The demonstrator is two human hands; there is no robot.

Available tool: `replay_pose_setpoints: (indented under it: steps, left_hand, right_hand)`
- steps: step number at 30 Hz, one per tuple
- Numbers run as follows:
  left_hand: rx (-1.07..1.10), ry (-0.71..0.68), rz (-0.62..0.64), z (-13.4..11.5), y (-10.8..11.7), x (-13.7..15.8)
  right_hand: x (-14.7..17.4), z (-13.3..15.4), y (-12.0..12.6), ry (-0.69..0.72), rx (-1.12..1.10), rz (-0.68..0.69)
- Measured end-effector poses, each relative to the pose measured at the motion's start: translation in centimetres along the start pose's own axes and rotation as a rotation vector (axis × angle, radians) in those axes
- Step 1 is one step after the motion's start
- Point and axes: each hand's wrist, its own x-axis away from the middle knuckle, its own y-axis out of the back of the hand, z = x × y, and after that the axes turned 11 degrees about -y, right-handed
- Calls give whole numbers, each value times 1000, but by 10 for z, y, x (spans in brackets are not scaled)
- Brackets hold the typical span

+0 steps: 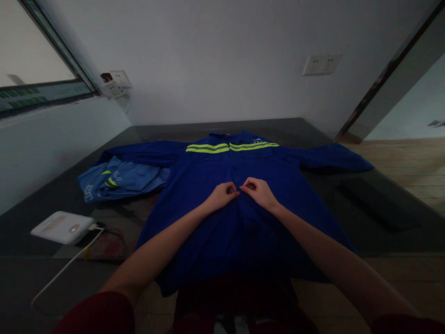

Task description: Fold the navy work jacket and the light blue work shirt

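Where the creased blue jacket [239,227] lies spread, left hand [223,195] and right hand [261,192] pinch it.

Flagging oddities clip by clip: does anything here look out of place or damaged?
Only mildly: the lighter blue garment at left looks bunched up, unlike the spread blue jacket. No clear spill or damage shows.

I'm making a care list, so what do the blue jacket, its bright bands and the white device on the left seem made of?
Blue jacket: cloth, fairly matt, judging by its soft creases; cotton or a blend, I can't tell. Bright bands: probably reflective tape, yellow-green with a greyish middle stripe. White device: likely hard plastic, smooth, going by its rounded corners and faint sheen.
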Motion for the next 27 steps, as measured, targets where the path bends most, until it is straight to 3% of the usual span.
replay_pose_setpoints:
  steps: [14,27]
  left_hand:
    - [-193,-27,5,-5,-2,3]
    - [-32,-4,-4,-5,1,1]
  right_hand:
    - [-5,-6,-1,-132,-190,140]
    - [-3,-1,8,-45,-87,159]
